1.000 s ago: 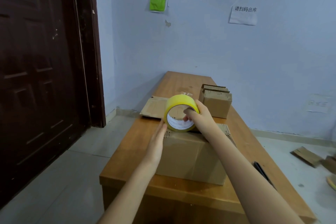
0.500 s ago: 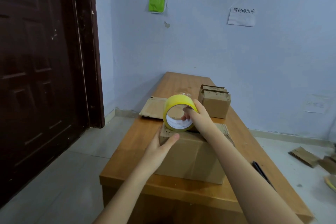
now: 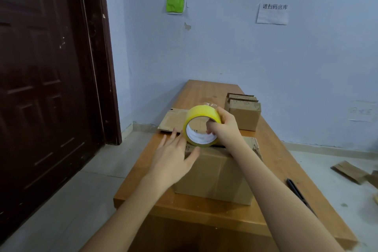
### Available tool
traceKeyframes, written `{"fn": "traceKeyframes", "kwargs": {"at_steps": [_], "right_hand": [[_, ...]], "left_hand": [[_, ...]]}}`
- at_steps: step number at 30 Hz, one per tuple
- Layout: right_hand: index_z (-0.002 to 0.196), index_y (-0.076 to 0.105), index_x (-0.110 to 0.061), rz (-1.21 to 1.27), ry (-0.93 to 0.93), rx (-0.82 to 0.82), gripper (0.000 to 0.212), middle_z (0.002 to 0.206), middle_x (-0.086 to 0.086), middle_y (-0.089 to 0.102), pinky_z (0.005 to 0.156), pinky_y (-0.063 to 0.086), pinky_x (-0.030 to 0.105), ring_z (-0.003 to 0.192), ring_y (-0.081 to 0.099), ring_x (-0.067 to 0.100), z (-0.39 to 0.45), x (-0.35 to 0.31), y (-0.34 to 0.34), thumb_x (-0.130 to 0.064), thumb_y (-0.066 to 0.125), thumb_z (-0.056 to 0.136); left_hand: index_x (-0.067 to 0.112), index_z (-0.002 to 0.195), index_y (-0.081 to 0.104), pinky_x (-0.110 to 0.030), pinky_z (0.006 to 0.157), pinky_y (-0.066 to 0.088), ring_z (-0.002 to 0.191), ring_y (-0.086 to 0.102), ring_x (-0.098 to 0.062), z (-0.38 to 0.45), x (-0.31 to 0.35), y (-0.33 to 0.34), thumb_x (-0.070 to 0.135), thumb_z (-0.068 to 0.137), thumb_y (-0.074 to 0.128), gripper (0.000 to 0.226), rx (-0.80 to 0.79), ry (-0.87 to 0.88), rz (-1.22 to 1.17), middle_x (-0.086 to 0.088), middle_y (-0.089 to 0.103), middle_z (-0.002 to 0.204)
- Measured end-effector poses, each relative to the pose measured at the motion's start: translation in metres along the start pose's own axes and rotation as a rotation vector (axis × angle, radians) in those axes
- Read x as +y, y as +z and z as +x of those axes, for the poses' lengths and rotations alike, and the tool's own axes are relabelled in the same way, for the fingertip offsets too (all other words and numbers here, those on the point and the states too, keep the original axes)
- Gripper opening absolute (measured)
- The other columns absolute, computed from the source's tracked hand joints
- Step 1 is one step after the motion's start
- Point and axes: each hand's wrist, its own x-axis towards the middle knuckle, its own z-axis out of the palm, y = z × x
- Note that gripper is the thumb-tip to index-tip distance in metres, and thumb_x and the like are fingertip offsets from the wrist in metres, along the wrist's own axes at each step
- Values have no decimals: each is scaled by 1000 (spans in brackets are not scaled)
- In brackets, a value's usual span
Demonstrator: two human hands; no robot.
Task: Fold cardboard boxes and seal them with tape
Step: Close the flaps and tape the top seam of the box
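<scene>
Two bare hands work over a brown cardboard box (image 3: 216, 176) that sits near the front edge of a long wooden table (image 3: 274, 149). The right hand (image 3: 224, 129) grips a roll of yellow tape (image 3: 201, 124), with the fingers curled through the hole and the thumb over the top rim. The roll stands on its edge on the top of the box, at the far left part of the lid. The right arm hides much of the box top, so the seam between the flaps is hard to see, and I cannot tell if any tape is stuck down yet. The left hand (image 3: 173, 157) lies flat with straight, spread fingers on the near left corner of the box and holds nothing. A flat piece of cardboard (image 3: 173, 119) lies on the table behind the roll, partly hidden by it. Some small folded boxes (image 3: 244, 111) stand on the far right of the table. A thin black thing (image 3: 296, 192) lies at the right edge of the table, partly behind the right arm, and I cannot tell what it is. More cardboard scraps (image 3: 349, 172) lie on the floor at the right, cut off by the edge of the view.
</scene>
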Motion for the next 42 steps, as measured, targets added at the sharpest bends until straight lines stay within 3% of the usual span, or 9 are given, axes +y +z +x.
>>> {"fn": "traceKeyframes", "kwargs": {"at_steps": [10,15,21,28,31,33,35,38,42], "right_hand": [[102,54,9,-37,-66,129,46,66,9,40,58,29,30,59,31,18,-5,0,1,-17,49,64],[102,52,10,-55,-107,133,26,66,11,39,55,26,28,58,29,18,-5,3,1,1,52,78],[85,38,-11,-122,-32,-84,20,68,0,36,56,31,24,59,34,12,-4,6,-12,-1,55,82],[122,40,-17,-49,96,-358,50,114,8,62,86,48,22,106,60,12,-8,10,-38,0,65,82],[121,41,-15,-8,132,-367,46,115,5,63,90,44,21,105,58,6,-7,11,-40,-15,64,81],[115,46,-16,35,194,-346,53,111,3,64,102,40,32,110,56,12,-5,13,-38,-36,64,69],[109,52,-15,63,202,-316,50,100,-2,66,104,39,40,107,57,16,-5,13,-36,-44,63,69],[95,55,-13,35,118,-274,32,90,7,67,94,46,35,96,63,20,-6,13,-35,-41,63,85],[81,47,-14,-69,45,-177,16,70,-1,48,59,38,18,60,46,7,-7,10,-32,-14,62,87]], "left_hand": [[16,152,18,-42,119,0,146,-2,-11,5,1,-16,57,97,11,69,-206,53,214,2,14,159],[16,151,19,-44,119,0,146,-1,-11,4,3,-18,55,98,11,67,-214,45,215,3,16,159],[12,151,19,-42,119,0,147,-2,-13,6,5,-8,56,97,10,70,-90,35,270,-3,13,159],[5,151,16,-22,108,-20,147,1,-18,9,-3,-2,61,80,-16,95,70,180,211,-11,10,158],[16,146,30,-18,116,2,144,20,-10,7,-4,7,52,93,8,68,53,179,-154,-1,28,154],[39,131,36,-5,102,24,127,33,15,5,2,10,33,101,38,31,-10,74,-633,20,40,139],[44,127,38,-4,95,32,121,40,16,6,3,17,25,99,48,35,20,35,-787,27,44,131],[25,137,46,-26,103,36,117,49,-7,9,-7,14,44,97,36,46,86,142,-364,10,57,127],[20,131,52,-20,109,18,122,46,-8,13,-10,6,58,89,6,72,62,202,-55,7,57,129]]}}
